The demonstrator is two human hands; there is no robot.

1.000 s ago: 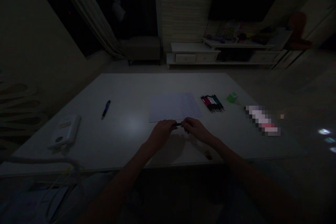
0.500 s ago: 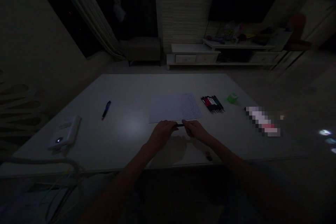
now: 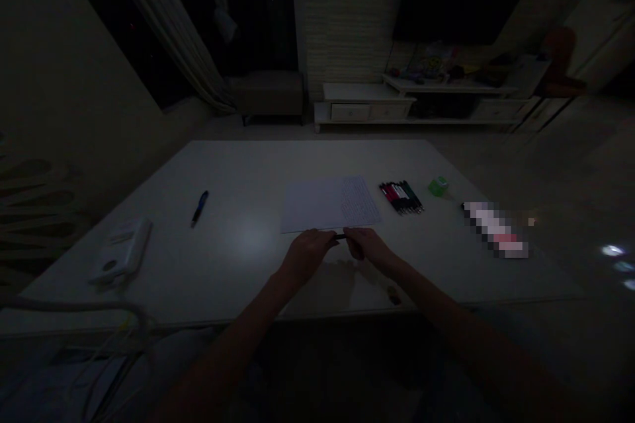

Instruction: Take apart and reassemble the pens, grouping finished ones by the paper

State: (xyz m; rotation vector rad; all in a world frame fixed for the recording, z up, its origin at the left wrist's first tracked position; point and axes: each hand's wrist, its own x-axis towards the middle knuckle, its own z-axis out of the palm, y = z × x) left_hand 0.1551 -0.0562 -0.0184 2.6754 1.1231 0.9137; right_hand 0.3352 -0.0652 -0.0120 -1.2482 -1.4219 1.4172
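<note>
Dim light covers the room, where a ribbed wall (image 3: 350, 20) and a draped curtain (image 3: 153, 20) stand behind your white table (image 3: 238, 168). One slim dark rod (image 3: 340, 236), pen-like in shape, lies between your two hands: your left hand (image 3: 306, 252) grips one end and your right hand (image 3: 370, 246) the other, fingers closed around it (the light is too poor to confirm its material). Just beyond your knuckles lies a flat sheet of paper (image 3: 312, 205), its right part covered with handwriting. Below your wrists runs the table's straight near edge, with a small dark piece (image 3: 393, 295) beside your right forearm. Leftward, smooth, faintly reflective tabletop gives you room as far as the blue-and-black pen (image 3: 200, 208); rightward, slender pens (image 3: 401, 198) lie side by side, short of a translucent green block (image 3: 438, 186).
</note>
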